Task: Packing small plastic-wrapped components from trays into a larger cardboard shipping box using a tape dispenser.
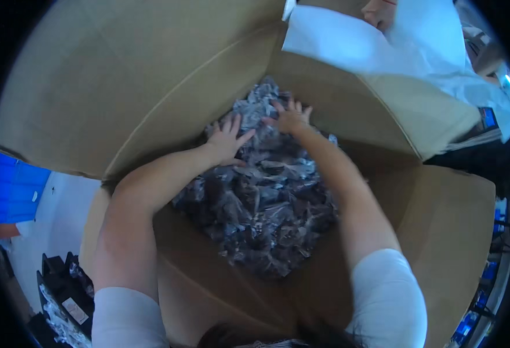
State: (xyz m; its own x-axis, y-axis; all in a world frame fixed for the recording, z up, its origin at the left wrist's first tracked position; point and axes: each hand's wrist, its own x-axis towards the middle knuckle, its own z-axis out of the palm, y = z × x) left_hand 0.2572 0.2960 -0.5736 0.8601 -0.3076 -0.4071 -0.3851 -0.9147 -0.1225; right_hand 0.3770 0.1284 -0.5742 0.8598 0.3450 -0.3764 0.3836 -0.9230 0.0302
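A heap of crumpled clear plastic bags (260,200) fills the bottom of a large brown cardboard box (168,75). Both my arms reach down into the box. My left hand (226,141) lies on the left side of the heap, fingers spread. Farther back, toward the box's far corner, my right hand (291,118) rests on the bags with its fingers apart. Neither hand grips anything that I can see. Whatever the dark bags contain cannot be made out.
White sheeting (347,37) drapes over the box's far right edge, where part of another person (379,13) shows. Open box flaps (452,226) stand at the right. Outside on the left are a blue bin (17,188) and a black crate (72,301) holding plastic.
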